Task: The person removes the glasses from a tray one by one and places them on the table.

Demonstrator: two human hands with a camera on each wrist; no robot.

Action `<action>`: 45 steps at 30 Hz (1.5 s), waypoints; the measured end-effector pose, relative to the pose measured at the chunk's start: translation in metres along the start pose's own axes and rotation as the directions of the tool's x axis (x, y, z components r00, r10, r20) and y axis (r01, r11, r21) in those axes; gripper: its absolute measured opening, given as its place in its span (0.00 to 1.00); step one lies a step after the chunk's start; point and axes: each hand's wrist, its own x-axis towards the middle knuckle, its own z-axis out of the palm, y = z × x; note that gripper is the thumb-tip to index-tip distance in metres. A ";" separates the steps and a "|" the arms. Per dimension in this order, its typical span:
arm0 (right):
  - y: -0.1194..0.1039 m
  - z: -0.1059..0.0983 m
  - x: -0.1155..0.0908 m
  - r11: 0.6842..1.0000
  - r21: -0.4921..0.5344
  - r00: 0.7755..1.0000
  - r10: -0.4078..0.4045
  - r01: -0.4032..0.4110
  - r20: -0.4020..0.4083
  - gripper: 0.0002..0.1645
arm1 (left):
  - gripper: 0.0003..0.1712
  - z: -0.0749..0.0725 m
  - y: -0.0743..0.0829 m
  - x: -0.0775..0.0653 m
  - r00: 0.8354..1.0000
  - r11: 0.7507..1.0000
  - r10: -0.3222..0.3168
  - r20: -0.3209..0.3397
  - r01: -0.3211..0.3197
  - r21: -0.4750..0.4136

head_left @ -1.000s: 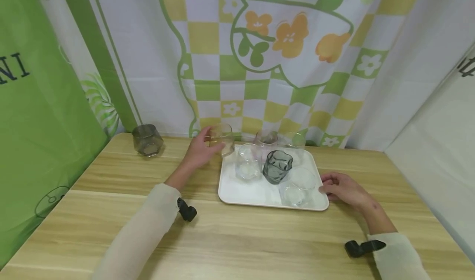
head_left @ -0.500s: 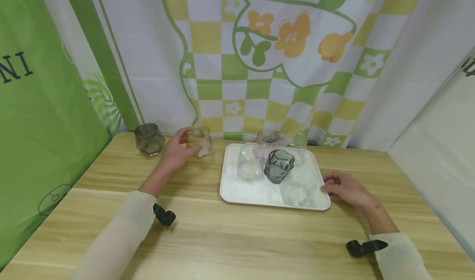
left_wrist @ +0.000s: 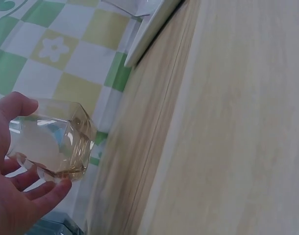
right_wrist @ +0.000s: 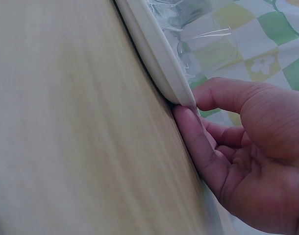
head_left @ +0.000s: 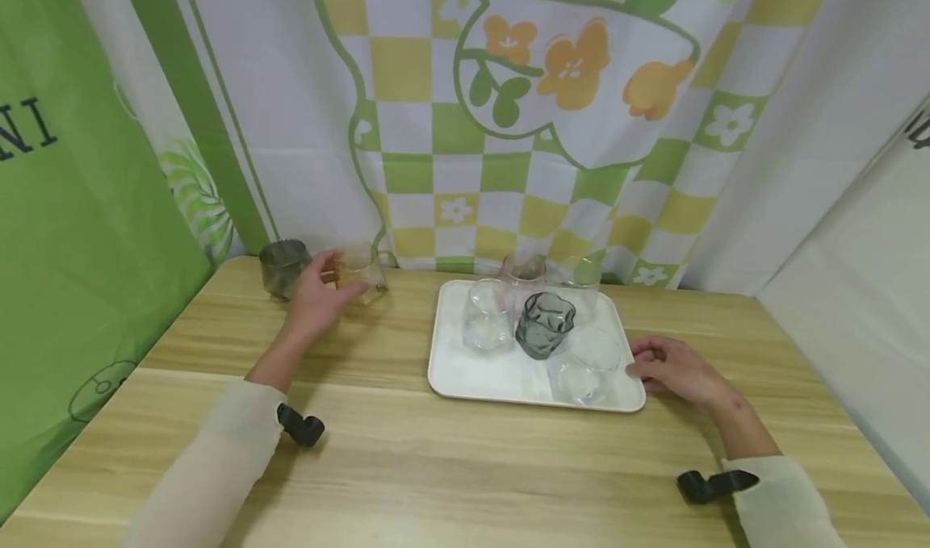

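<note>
My left hand [head_left: 317,296] grips an amber-tinted clear glass [head_left: 361,275] near the back left of the table, thumb on one side and fingers round the other. In the left wrist view the faceted glass [left_wrist: 54,139] lies between thumb and curled fingers. Just left of that hand stands a dark grey glass [head_left: 279,267], partly covered by it. My right hand [head_left: 677,372] pinches the right edge of a white tray [head_left: 472,378]; the right wrist view has the tray's rim [right_wrist: 161,63] between thumb and forefinger.
On the tray stand a blue-grey wavy glass [head_left: 545,326], a pinkish glass [head_left: 523,278] and several clear glasses, one of them a clear glass [head_left: 487,318] at left. A patterned curtain [head_left: 407,128] hangs right behind the wooden table [head_left: 465,467].
The left hand has carried the amber glass leftward from the tray's back left corner to beside the dark grey glass. The right hand keeps its hold on the tray's edge.
</note>
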 end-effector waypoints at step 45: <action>-0.001 0.001 -0.003 1.000 0.004 1.000 0.009 -0.009 -0.026 0.29 | 0.50 -0.008 -0.010 -0.004 0.998 0.976 0.037 -0.045 -0.026 0.217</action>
